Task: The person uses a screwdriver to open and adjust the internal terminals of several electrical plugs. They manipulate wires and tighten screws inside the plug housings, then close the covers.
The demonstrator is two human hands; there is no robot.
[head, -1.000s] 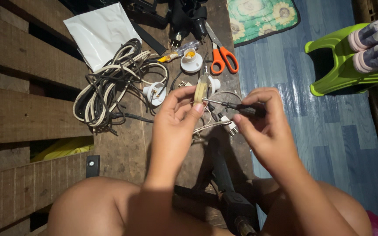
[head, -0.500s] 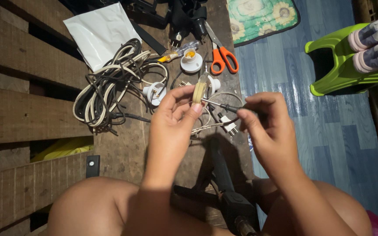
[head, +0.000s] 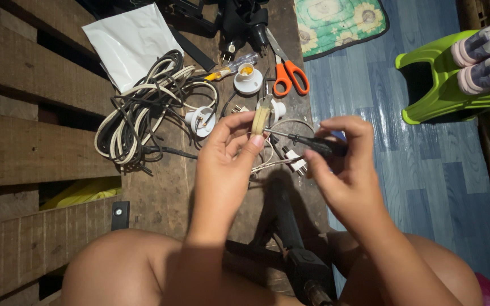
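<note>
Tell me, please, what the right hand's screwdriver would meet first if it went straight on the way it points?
Probably the small cream fitting pinched in the left hand; the right hand's screwdriver tip already seems at it.

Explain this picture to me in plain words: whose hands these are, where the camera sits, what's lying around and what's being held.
The camera is worn on a person's head and looks down at their own bare hands and knees. The left hand pinches a small yellowish disc-shaped part. The right hand holds a dark screwdriver with its tip at that part. On the wooden boards lie a bundle of cables, white lamp sockets, orange scissors and a white sheet. To the right, a green stool stands on the blue floor.
</note>
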